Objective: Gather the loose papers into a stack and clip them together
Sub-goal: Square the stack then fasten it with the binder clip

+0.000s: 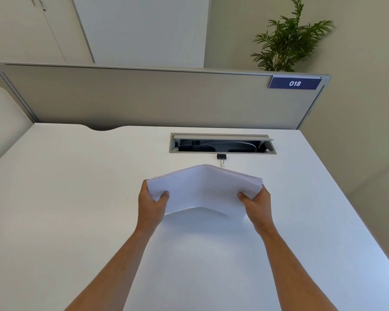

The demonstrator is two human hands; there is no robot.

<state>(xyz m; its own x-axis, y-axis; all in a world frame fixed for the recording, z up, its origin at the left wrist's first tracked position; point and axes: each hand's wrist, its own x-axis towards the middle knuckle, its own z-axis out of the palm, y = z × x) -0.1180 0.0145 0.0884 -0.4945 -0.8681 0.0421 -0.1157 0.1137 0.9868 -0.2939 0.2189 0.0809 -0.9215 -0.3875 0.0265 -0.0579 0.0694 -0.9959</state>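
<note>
A stack of white papers (203,190) is lifted above the white desk (76,198), bowed upward in the middle. My left hand (152,204) grips its left edge, thumb on top. On the opposite edge my right hand (257,204) holds it the same way. A shadow falls on the desk under the sheets. A black binder clip (221,158) with silver handles lies on the desk just beyond the papers, apart from both hands.
An open cable tray (221,143) is set into the desk behind the clip. A grey partition (144,97) with a blue "018" label (294,83) closes the far side. A potted plant (288,41) stands behind it. The desk's right edge runs diagonally.
</note>
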